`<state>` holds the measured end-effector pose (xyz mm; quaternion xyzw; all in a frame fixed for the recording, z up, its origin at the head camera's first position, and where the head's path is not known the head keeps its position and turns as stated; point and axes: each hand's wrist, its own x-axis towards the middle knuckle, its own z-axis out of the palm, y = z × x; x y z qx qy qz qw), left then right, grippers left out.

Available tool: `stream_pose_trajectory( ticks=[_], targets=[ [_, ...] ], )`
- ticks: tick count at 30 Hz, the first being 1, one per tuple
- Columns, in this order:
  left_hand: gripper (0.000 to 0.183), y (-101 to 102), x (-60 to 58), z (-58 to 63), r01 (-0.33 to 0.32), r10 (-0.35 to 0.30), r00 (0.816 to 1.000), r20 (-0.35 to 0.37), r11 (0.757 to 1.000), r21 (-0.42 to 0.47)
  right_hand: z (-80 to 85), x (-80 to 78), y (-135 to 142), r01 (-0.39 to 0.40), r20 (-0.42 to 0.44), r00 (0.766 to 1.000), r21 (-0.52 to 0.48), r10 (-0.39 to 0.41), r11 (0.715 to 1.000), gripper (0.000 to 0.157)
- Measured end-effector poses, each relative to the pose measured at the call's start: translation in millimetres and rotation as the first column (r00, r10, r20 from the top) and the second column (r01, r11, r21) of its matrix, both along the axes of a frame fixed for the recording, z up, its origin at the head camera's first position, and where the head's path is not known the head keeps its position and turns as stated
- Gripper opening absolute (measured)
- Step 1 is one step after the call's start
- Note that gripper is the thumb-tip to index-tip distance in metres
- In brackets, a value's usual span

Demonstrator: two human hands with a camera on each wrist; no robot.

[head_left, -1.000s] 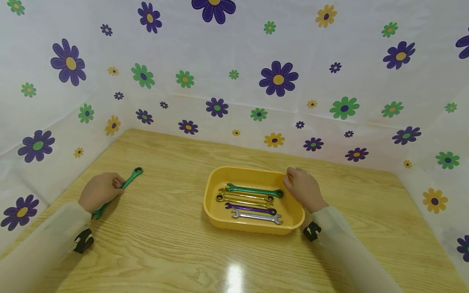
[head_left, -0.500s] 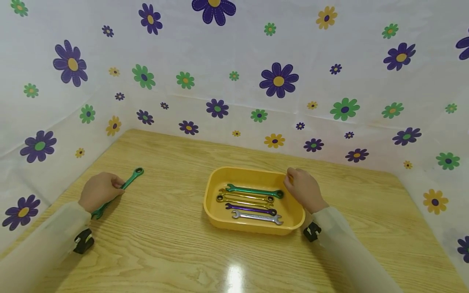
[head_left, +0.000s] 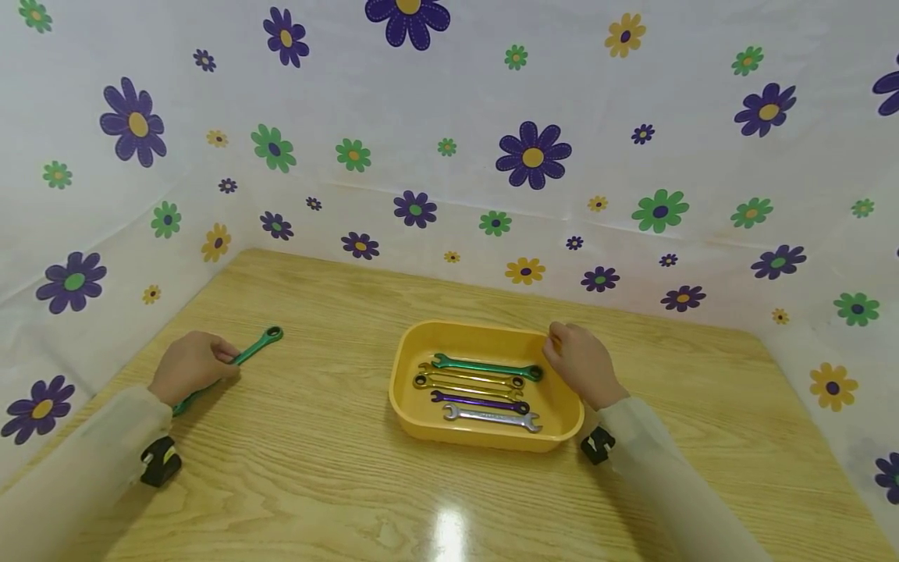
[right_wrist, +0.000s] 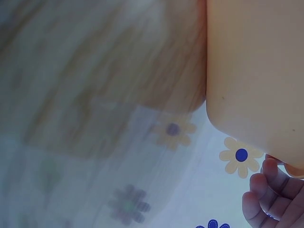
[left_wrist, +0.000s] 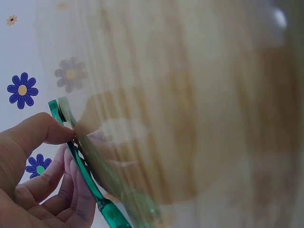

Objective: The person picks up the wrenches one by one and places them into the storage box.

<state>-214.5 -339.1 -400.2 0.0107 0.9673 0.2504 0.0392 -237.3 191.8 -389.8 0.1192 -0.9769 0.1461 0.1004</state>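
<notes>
At the left of the table, my left hand [head_left: 190, 365] pinches a green combination wrench [head_left: 271, 334] between thumb and fingers. Its ring end points away from me to the right, and the palm hides its middle. The left wrist view shows the thumb pressing on the wrench [left_wrist: 88, 173]. My right hand [head_left: 584, 363] grips the far right corner of a yellow plastic tray [head_left: 485, 442]. Curled fingers [right_wrist: 280, 194] show at the tray's edge in the right wrist view. Inside the tray lie a green wrench [head_left: 485, 365], two gold wrenches [head_left: 465, 387], a purple wrench [head_left: 477, 401] and a silver open-end wrench [head_left: 492, 417].
The wood-grain table [head_left: 316, 468] extends around the tray and between my hands. A white flower-patterned cloth [head_left: 449, 94] rises behind the table and along both sides. Each wrist carries a black device [head_left: 161, 460].
The green wrench in my left hand has swung slightly, its ring end shifting to the right and a little nearer. My right hand and the tray have stayed in place.
</notes>
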Motion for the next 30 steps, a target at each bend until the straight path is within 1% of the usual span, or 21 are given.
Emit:
stream_pose_trajectory(
  ticks=[4,7,11,15,17,24,27,30],
  targets=[
    [0.029,-5.2,-1.8,-3.2,0.009,-0.009,1.000,-0.016,1.000,0.001,-0.3,-0.2,-0.1,-0.002,-0.003,1.000,0.000,0.002,1.000,0.014],
    [0.028,-8.4,-2.3,-3.6,0.034,-0.034,0.999,-0.035,0.999,-0.002,0.0,0.1,-0.2,-0.002,-0.006,1.000,0.000,0.002,1.000,0.014],
    [0.031,-9.1,0.7,0.0,0.067,-0.067,0.997,-0.038,0.998,-0.015,0.3,0.7,-0.2,-0.001,-0.004,1.000,0.002,0.001,1.000,0.014],
    [0.032,-7.2,5.5,4.9,0.073,-0.074,0.997,-0.032,0.997,-0.040,0.8,1.1,-1.0,-0.003,-0.004,1.000,0.001,0.003,1.000,0.014],
    [0.029,-5.9,6.1,6.5,0.077,-0.080,0.996,-0.038,0.995,-0.064,0.9,1.3,-0.9,-0.006,-0.010,1.000,0.001,0.006,1.000,0.014],
    [0.023,-2.1,2.8,7.8,0.108,-0.117,0.991,-0.064,0.985,-0.134,-0.7,0.8,0.1,-0.006,-0.025,1.000,0.001,0.006,1.000,0.013],
    [0.022,-4.9,0.8,7.3,0.125,-0.134,0.989,-0.057,0.982,-0.143,-2.0,0.3,0.5,-0.008,-0.021,1.000,-0.002,0.008,1.000,0.013],
    [0.023,-12.9,-2.9,2.8,0.144,-0.149,0.988,-0.037,0.982,-0.119,-3.2,0.1,0.5,-0.009,-0.016,1.000,-0.004,0.009,1.000,0.013]
  ],
)
